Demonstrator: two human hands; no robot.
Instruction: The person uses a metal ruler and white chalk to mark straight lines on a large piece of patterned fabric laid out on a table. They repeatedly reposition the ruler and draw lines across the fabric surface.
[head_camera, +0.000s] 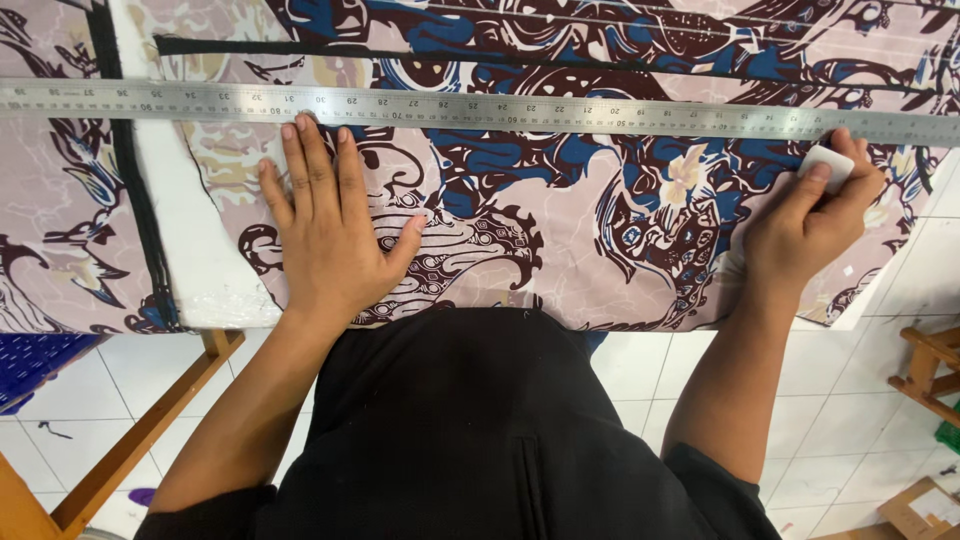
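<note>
A patterned fabric (560, 220) in beige, blue and dark brown lies spread over a table. Across it runs a long steel ruler (480, 110), from the left edge to the right edge. My left hand (325, 225) lies flat on the fabric, fingers apart, with the fingertips touching the ruler's lower edge. My right hand (805, 225) pinches a small white piece of tailor's chalk (826, 165) just below the ruler near its right end.
A white table edge (195, 250) with a black strip (135, 200) shows at the left. Below are a wooden table frame (150, 420), a white tiled floor (640, 370), a blue crate (35, 360) and a wooden stand (930, 370) at the right.
</note>
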